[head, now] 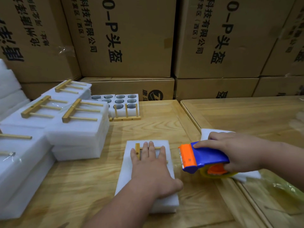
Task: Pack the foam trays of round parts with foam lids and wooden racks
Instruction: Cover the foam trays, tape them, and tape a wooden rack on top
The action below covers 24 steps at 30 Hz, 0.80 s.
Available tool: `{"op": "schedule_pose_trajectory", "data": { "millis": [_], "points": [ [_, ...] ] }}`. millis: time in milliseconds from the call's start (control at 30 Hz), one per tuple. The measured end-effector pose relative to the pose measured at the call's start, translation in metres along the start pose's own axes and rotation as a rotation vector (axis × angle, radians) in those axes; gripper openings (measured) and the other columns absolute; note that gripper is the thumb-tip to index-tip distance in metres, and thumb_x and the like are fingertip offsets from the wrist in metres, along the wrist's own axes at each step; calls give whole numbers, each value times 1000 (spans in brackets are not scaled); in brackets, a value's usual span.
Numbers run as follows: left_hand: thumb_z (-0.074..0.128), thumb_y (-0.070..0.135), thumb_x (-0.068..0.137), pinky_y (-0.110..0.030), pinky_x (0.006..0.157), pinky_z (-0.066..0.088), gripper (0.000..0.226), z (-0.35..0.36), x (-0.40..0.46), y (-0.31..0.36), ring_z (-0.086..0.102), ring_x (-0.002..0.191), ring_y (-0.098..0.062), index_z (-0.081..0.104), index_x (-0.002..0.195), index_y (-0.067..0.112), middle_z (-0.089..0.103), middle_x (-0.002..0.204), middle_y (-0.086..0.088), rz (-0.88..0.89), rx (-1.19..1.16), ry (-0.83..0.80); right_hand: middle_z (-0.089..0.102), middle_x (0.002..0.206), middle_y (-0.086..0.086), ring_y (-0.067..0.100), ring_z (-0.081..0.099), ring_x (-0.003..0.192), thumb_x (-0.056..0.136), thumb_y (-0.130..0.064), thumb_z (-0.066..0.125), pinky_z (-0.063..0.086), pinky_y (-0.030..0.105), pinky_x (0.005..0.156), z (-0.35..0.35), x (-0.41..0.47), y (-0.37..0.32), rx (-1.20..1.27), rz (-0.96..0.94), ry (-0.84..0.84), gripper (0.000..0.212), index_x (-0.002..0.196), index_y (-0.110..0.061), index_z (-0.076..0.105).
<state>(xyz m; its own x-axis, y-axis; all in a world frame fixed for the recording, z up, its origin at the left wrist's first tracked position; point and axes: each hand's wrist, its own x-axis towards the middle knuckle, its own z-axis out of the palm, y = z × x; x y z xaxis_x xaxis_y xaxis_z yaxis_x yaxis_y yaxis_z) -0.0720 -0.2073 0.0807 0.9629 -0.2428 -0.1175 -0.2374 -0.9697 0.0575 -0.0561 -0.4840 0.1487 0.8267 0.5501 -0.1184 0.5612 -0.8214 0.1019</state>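
While our left hand point(150, 168) lies flat with straight fingers on the small wooden rack point(138, 150) atop the white rectangular foam pack point(166, 201), our right hand point(233, 151) grips the blue and orange plastic tape dispenser point(199, 157) just beside that pack's right edge. Both rest on the light wooden table point(164, 122). To the left stand stacked white foam packs topped with wooden racks point(80, 111); behind them sits an open white foam tray of round parts point(126, 102), before brown cardboard boxes point(125, 37).

Wooden rack point(137, 151) on foam pack point(130, 165) — tape dispenser point(202, 159) just right.
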Motion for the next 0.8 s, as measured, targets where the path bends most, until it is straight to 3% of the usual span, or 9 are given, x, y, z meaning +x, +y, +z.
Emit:
{"op": "schedule_pose_trajectory", "data": {
  "millis": [167, 333, 800],
  "points": [
    [37, 71, 78, -58, 120, -18, 102, 3, 2, -1, -30, 152, -19, -13, 160, 36, -24, 168, 2, 185, 20, 37, 42, 114, -15, 13, 49, 99, 81, -78, 46, 39, 29, 80, -3, -1, -11, -50, -24, 10, 77, 142, -69, 1],
    [26, 80, 85, -55, 121, -15, 97, 10, 3, -2, -29, 152, -19, -20, 158, 36, -29, 165, 4, 201, 83, 47, 43, 112, -15, 15, 50, 95, 80, -60, 52, 47, 35, 84, -9, -8, -8, -34, -5, -45, 84, 142, -73, -2],
    [28, 70, 89, -51, 123, -14, 89, 8, 0, -2, -27, 153, -18, -16, 159, 37, -27, 167, 3, 218, 76, 51, 37, 115, -23, 8, 51, 96, 73, -63, 46, 47, 30, 81, -4, -28, 3, 51, 24, -123, 87, 141, -77, -6]
  ]
}}
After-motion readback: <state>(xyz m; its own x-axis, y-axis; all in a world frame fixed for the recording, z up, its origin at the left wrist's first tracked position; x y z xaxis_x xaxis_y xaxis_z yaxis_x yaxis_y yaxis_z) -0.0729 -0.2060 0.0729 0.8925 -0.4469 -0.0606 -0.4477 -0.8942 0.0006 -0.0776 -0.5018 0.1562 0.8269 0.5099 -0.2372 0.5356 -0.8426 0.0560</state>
